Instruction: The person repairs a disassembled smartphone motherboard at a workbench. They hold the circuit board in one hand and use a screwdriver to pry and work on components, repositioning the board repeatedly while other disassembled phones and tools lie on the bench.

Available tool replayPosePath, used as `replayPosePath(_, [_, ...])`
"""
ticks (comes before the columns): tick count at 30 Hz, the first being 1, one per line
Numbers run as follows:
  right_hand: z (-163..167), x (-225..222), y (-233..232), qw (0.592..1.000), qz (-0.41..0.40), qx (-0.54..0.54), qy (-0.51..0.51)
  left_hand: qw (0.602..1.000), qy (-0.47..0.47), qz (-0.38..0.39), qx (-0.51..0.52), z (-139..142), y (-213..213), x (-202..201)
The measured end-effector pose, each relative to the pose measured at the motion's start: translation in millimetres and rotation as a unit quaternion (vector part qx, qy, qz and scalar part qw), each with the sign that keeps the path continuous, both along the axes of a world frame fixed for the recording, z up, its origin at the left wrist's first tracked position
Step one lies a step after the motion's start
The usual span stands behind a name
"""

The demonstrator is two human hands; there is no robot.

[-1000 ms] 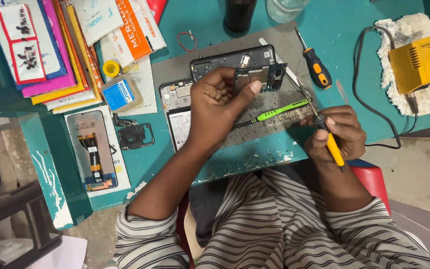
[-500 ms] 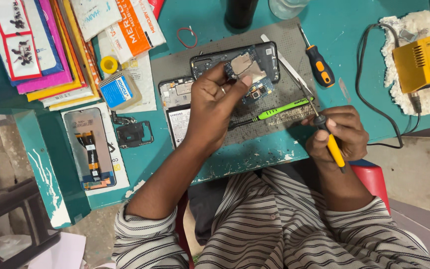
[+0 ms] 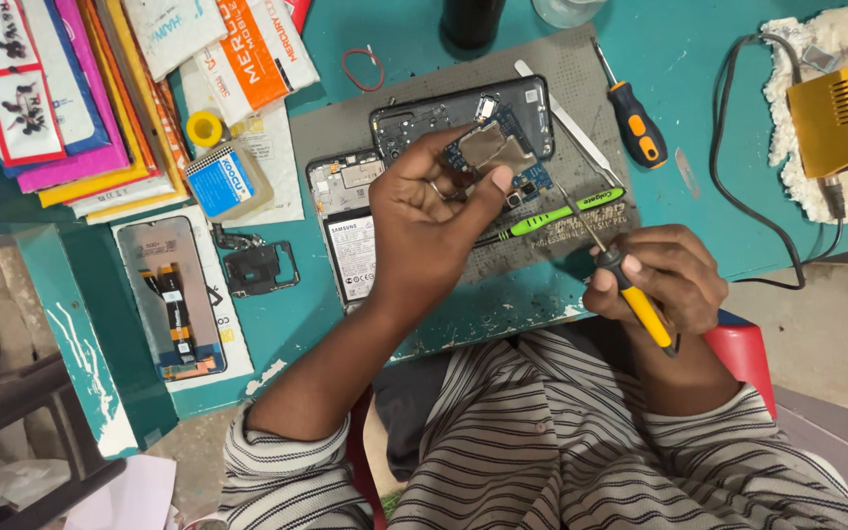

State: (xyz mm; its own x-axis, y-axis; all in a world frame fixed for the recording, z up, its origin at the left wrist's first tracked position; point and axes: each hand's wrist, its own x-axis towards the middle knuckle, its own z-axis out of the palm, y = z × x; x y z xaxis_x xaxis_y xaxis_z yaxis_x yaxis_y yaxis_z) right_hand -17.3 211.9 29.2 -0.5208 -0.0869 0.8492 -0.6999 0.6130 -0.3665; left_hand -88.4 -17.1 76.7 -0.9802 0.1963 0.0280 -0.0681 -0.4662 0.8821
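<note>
We note a teal-painted table (image 3: 738, 59), its front edge chipped and the paint worn to pale patches. A narrow teal ledge (image 3: 80, 334) adjoins it on the left, similarly scuffed. Below lies a bare grey concrete floor (image 3: 826, 324), dusty and unfinished. A red stool seat (image 3: 743, 348) shows partly at the right, and dark furniture bars (image 3: 22, 422) cross the lower left corner. Lighting is even and diffuse, with soft shadows; we cannot tell its source. Walls and windows are out of view.
</note>
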Motion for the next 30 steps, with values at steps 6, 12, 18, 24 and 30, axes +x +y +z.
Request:
replayPosePath(6, [3.8,4.6,-1.7,0.999,0.006,-0.002,-0.047,1.000,0.005,0.002,0.012,-5.3,6.2,3.7])
replayPosePath(12, [7.2,3.1,-2.3,0.999,0.004,0.004,-0.045,1.000,0.017,-0.007,0.019,-4.6,5.6,4.4])
replayPosePath(18, [5.1,0.0,-3.2,0.999,0.003,0.002,-0.034,1.000,0.018,-0.008,0.020,-3.4,5.3,4.9])
replayPosePath(24, [5.3,0.3,-2.9,0.999,0.008,-0.001,-0.042,1.000,0.020,-0.009,0.013,-1.6,5.0,4.2])
replayPosePath(30, [3.7,-0.6,-2.2,0.999,0.001,0.001,-0.033,1.000,0.025,-0.009,0.011,-2.9,4.7,4.3])
